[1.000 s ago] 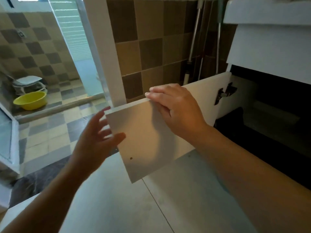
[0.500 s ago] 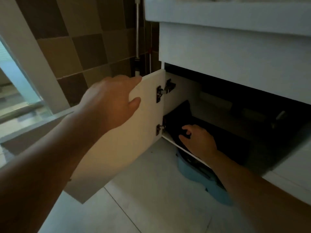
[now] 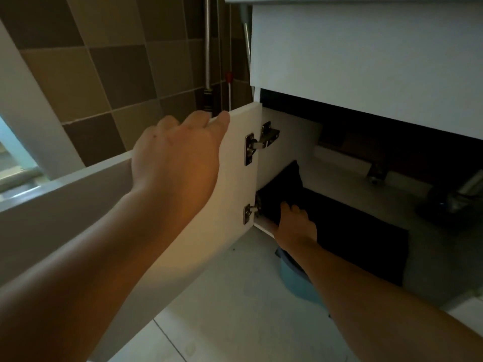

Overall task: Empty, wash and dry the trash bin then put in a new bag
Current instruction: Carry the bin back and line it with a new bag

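A white cabinet door (image 3: 236, 184) under the sink stands swung open. My left hand (image 3: 177, 152) holds its top edge, fingers curled over it. My right hand (image 3: 296, 222) reaches inside the cabinet, and its bent fingers grip the left end of a flat black stack, apparently bags (image 3: 360, 231), lying on the cabinet floor. The fingertips are lost in the dark. A blue bin (image 3: 295, 283) stands on the floor below the cabinet, mostly hidden by my right forearm.
Metal hinges (image 3: 254, 145) join the door to the cabinet side. Mop or broom handles (image 3: 207, 61) lean against the brown tiled wall behind the door. A dark rounded object (image 3: 449, 207) sits deep in the cabinet at right. Pale floor tiles (image 3: 235, 322) lie below.
My right hand left the door's edge and went into the cabinet onto the black stack. My left hand took over the door's top edge. The view swung right and closer.
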